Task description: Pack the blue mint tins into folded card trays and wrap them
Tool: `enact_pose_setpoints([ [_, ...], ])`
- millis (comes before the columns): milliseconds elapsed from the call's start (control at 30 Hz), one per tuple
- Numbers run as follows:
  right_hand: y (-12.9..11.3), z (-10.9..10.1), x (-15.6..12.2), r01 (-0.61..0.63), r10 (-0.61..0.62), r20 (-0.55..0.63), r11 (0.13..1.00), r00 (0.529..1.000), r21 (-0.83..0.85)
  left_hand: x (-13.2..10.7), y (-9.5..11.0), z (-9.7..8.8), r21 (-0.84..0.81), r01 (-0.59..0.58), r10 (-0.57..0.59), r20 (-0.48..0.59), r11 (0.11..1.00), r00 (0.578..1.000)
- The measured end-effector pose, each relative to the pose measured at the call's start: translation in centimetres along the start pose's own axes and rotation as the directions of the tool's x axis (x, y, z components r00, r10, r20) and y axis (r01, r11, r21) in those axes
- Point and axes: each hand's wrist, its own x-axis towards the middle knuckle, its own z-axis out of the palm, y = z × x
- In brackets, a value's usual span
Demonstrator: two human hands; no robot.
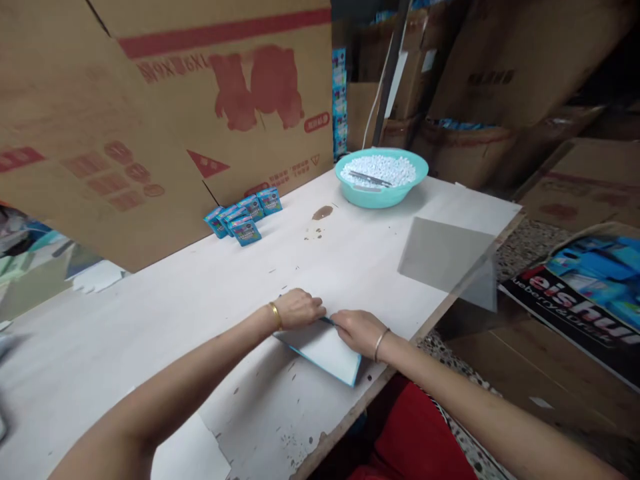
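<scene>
A flat white card with blue edges [325, 352] lies on the white table [210, 300] near its front edge. My left hand [297, 308] rests curled on the card's far left corner, fingers closed against it. My right hand [361, 331] presses on the card's right side, fingers bent and together. The fingertips of both hands meet at the card's upper edge. Each wrist carries a thin bangle.
Several small blue folded boxes [245, 217] stand by a big cardboard sheet [165, 113] at the back left. A teal bowl [381, 179] of white pellets sits at the far end. Cardboard boxes and printed blue packaging [590, 280] lie to the right.
</scene>
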Motion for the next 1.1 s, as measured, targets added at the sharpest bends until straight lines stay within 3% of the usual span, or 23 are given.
enact_pose_setpoints([
  [167,1.5,-2.1,3.7,0.01,-0.009,0.116,1.0,0.993,-0.005,1.0,-3.0,1.2,-0.018,-0.013,0.013,0.032,1.0,0.999],
  [433,1.5,-2.9,7.2,0.103,-0.092,0.107,0.989,0.99,-0.103,0.1,-4.0,2.9,-0.005,0.118,-0.118,0.026,0.993,0.993],
  [567,2.5,-2.9,8.8,0.114,-0.118,0.05,0.991,0.992,0.07,-1.3,-6.8,1.7,-0.061,0.121,-0.119,0.034,0.991,0.992],
  [767,4.3,-3.4,11.3,0.045,-0.069,0.068,0.952,0.995,0.301,-3.1,-12.4,-0.8,-0.297,0.248,-0.28,-0.071,0.922,0.957],
  [967,4.9,-3.7,12.6,0.023,-0.074,0.112,0.916,0.991,0.4,-1.3,-12.5,0.8,-0.265,0.112,-0.095,0.076,0.958,0.993],
  [1100,5.0,-4.0,12.7,0.002,-0.073,0.144,0.898,0.987,0.44,-0.5,-12.6,1.5,-0.294,0.068,-0.048,0.072,0.953,0.996],
])
